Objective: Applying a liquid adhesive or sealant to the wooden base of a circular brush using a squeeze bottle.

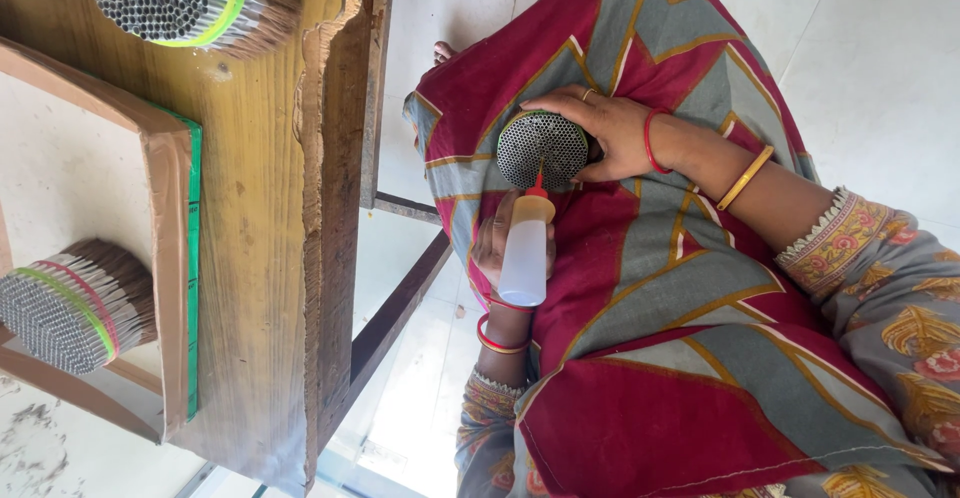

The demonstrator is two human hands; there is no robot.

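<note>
Two hands share the work: our right hand cups the round bundle of thin grey paper tubes on our lap, gripping its sides since the ends look crushable, while our left hand, just below, closes around a soft white squeeze bottle with a red nozzle touching the bundle's face.

The squeeze bottle is milky white with a yellow collar and a red nozzle. The bundle of tubes shows grey ends in a honeycomb pattern. The cloth over the lap is deep red and grey, crossed by gold lines. The bangles are red and gold. The sleeve is grey with orange and red flowers. The wooden surface is yellowish brown.
</note>
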